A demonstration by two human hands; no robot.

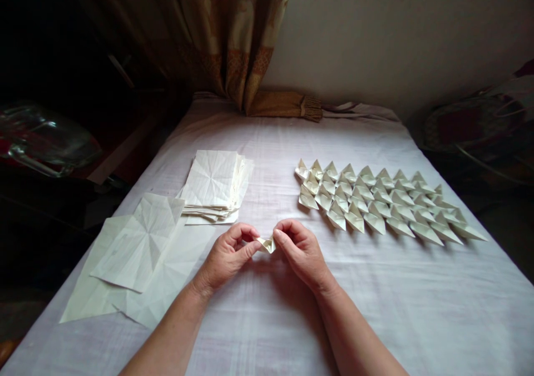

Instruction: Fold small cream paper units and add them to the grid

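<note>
A small folded paper boat [267,245] is held up between my two hands over the middle of the cloth. My left hand [228,253] pinches its left end between thumb and fingertips. At the other end, my right hand [301,252] grips the paper the same way, with the fingertips partly covering it. Rows of folded paper boats [374,221] stand to the right of my hands, points upward. Beyond my left hand lies a stack of creased paper sheets [211,177].
Loose creased sheets [139,242] overlap on the left side of the cloth-covered table [283,137]. A gold-brown curtain [237,42] hangs over the far edge, in front of a pale wall [375,36]. At far left is a clear glass-like object [45,139].
</note>
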